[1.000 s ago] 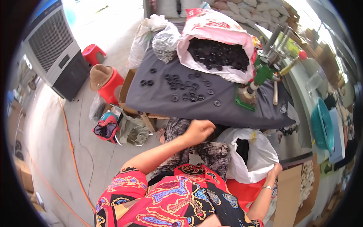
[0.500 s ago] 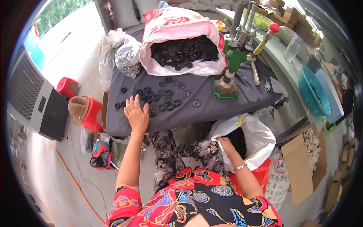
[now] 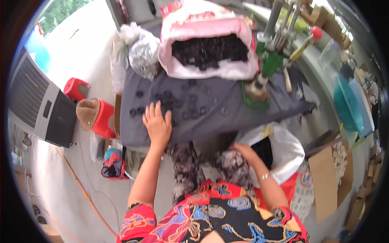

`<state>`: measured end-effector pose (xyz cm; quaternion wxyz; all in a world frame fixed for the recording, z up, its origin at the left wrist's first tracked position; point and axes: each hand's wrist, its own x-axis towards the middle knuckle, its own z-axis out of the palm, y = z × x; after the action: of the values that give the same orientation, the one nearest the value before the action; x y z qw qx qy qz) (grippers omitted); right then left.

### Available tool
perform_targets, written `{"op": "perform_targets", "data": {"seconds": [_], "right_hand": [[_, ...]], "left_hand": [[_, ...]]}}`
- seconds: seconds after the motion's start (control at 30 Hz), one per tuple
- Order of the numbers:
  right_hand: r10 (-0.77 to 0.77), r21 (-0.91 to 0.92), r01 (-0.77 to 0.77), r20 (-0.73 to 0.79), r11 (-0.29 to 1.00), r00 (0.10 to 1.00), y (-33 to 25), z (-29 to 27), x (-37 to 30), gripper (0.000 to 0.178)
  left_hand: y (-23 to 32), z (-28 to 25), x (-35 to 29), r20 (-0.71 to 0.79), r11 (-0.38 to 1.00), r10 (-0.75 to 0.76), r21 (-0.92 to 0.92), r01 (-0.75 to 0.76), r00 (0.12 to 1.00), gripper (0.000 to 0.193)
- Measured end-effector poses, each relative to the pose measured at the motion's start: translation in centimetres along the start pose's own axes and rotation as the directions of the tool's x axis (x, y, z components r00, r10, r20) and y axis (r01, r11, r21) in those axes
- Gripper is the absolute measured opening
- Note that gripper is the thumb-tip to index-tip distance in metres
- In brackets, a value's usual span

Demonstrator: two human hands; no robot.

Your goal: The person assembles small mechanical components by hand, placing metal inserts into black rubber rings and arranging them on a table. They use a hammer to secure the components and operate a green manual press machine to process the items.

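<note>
Left hand point(image 3: 157, 127) lay released, fingers spread, over the grey cloth-covered counter point(image 3: 214, 128), next to small, round black rings point(image 3: 167, 96) scattered on it. Right hand point(image 3: 244, 152) was at the left edge of the white plastic sack point(image 3: 288, 156) with black contents point(image 3: 263, 150); whether it gripped anything could not be told.

Pink-lined sack point(image 3: 210, 74) before me: red printing point(image 3: 200, 16) across its upper side, too blurred for me to read
Pale sack point(image 3: 302, 198) low on my right: dark characters under a round red mark point(image 3: 306, 179), smeared
White bag point(image 3: 292, 157) by my right hand point(image 3: 245, 152): yellow patch point(image 3: 266, 131), perhaps print, I can't tell
</note>
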<state>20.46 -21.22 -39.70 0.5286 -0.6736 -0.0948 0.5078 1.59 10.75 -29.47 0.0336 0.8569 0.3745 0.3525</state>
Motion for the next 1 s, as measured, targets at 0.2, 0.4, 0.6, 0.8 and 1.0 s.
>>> {"op": "perform_targets", "data": {"seconds": [0.2,0.4,0.6,0.8,1.0], "right_hand": [[0.107,0.387,-0.269,0.391,0.882,0.914,11.2,0.5,4.6,0.038],[-0.269,0.529,0.105,0.243,0.842,0.932,12.3,5.8,4.4,0.039],[-0.221,0.538,0.144,0.081,0.831,0.972,7.3,7.5,3.2,0.044],[0.050,0.122,-0.043,-0.052,0.992,0.997,6.8,6.1,-1.0,0.051],[-0.182,-0.592,0.134,-0.021,0.795,0.983,15.8,-2.1,-14.5,0.046]], "left_hand": [[-0.6,0.1,-1.3,0.003,1.000,0.016,0.003,-0.016,1.000,0.051],[-0.2,0.8,-1.0,-0.003,0.999,0.039,0.033,-0.039,0.999,0.051],[-0.1,0.0,-1.0,-0.044,0.996,0.094,0.008,-0.094,0.995,0.052],[2.9,-1.3,-0.6,-0.119,0.929,0.341,-0.108,-0.353,0.933,0.051],[15.5,-0.4,0.2,0.167,0.568,0.813,-0.442,-0.695,0.558,0.061]]}}
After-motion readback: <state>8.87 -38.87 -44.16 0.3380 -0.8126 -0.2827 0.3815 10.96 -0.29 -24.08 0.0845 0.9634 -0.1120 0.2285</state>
